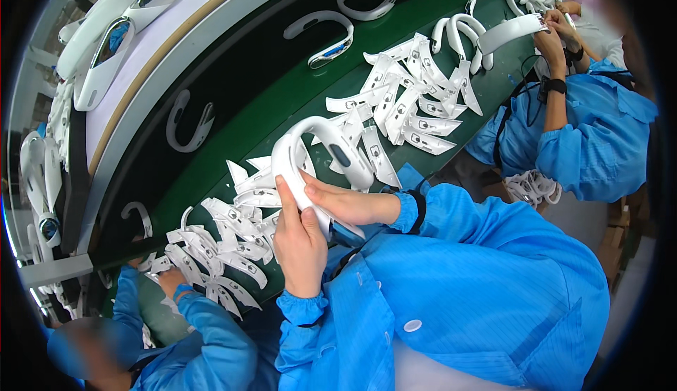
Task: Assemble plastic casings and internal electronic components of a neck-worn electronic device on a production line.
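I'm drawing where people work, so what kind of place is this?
Probably a factory assembly line: white U-shaped devices lie along a dark strip, many white pieces are heaped nearby, and several blue jackets show.

The bare left hand (301, 248) is pointing upward from a gathered blue fabric cuff (302, 308), thumb and fingers gripping, while the bare right hand (347, 203) is gripping from the right, its blue-sleeved forearm (451, 211) extending sideways.

Band (285, 155): we are holding it over the worktop's (497, 81) edge.
Panels (430, 141): lying to its left and right.
Co-workers (596, 126): flanking us both sides.
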`<state>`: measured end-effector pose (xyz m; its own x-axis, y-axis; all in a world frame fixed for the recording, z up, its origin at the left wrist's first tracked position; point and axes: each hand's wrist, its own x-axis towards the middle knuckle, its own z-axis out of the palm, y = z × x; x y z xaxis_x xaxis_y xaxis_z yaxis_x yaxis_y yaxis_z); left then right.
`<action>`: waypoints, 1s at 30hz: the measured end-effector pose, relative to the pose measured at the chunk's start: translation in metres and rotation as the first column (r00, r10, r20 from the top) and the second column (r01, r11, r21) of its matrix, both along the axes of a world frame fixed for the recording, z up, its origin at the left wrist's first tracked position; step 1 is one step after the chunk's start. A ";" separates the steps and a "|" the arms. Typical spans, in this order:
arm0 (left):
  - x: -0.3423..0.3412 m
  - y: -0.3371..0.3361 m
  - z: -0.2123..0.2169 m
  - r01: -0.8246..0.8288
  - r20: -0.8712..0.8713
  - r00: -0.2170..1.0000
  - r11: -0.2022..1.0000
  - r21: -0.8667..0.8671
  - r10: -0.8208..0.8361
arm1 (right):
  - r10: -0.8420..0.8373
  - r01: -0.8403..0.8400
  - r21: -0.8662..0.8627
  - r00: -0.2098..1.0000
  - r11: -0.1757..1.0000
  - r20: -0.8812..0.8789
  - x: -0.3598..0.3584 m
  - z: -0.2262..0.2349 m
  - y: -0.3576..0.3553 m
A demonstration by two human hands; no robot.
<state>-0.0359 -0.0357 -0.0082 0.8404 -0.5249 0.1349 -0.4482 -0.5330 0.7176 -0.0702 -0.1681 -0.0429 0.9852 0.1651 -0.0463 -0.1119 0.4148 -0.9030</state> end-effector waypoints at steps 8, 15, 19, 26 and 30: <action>0.055 0.027 0.009 -0.177 -0.525 0.851 0.954 -0.243 0.024 | 0.082 -0.026 -0.316 0.983 0.948 0.166 -0.007 -0.001 0.014; 0.083 0.011 -0.017 -0.595 -0.899 0.436 0.761 -0.260 0.034 | 0.377 -0.181 -0.710 0.918 0.680 0.127 -0.007 0.004 0.030; 0.072 0.009 -0.011 -0.586 -0.840 0.537 0.750 -0.307 0.076 | 0.438 -0.281 -0.685 0.897 0.672 0.061 -0.004 0.012 0.021; 0.060 -0.001 -0.012 -0.489 -0.672 0.736 0.754 -0.439 0.085 | 0.464 -0.449 -0.404 0.883 0.797 -0.068 0.008 0.003 0.014; 0.058 -0.005 -0.014 -0.530 -0.697 0.712 0.721 -0.446 0.092 | 0.428 -0.405 -0.624 0.895 0.669 -0.122 0.004 0.006 0.017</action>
